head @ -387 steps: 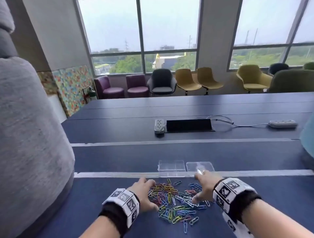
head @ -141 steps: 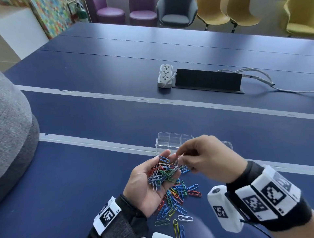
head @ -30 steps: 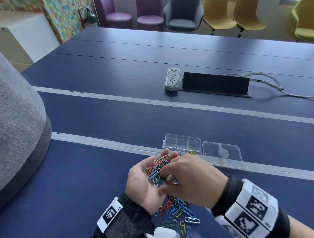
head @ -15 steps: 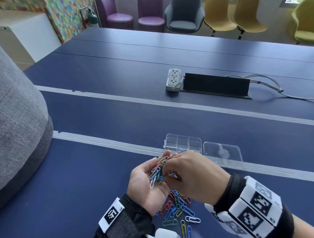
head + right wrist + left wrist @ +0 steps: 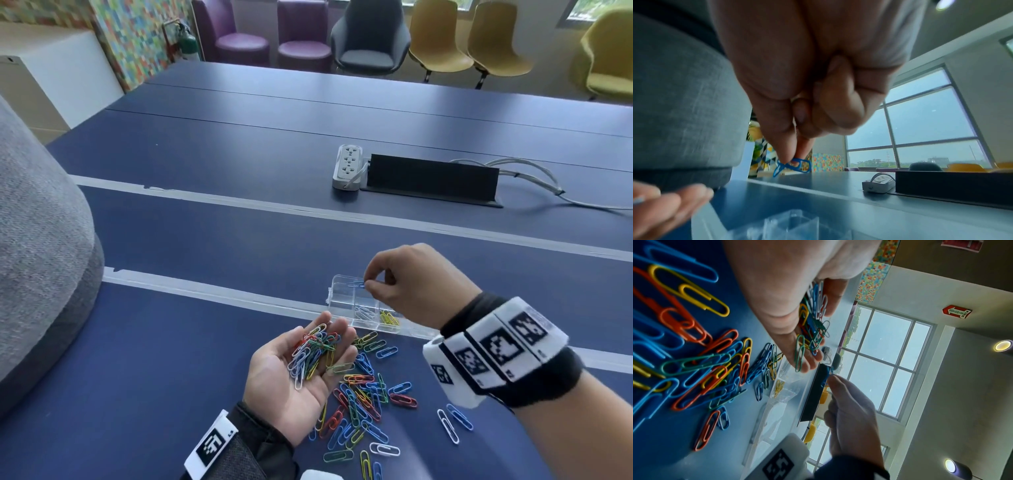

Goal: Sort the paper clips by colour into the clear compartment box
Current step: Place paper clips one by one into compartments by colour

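Note:
My left hand lies palm up just above the blue table, carrying a heap of mixed paper clips on its relaxed fingers. Farther away, my right hand pinches blue paper clips between thumb and forefinger, just over the far left compartment of the clear compartment box. The right wrist view shows the same blue clips at the fingertips, above the box. White clips and yellow clips lie in two near compartments. A loose multicoloured pile remains on the table under and beside my left hand.
A white power strip, a black cable housing and grey cables sit farther back. A large grey fabric shape fills the left edge. Pale seams cross the table. Chairs line the far wall.
My right hand has lifted off the heap in my left palm and moved away and up to the box, carrying blue clips. The left palm with its clips now shows uncovered.

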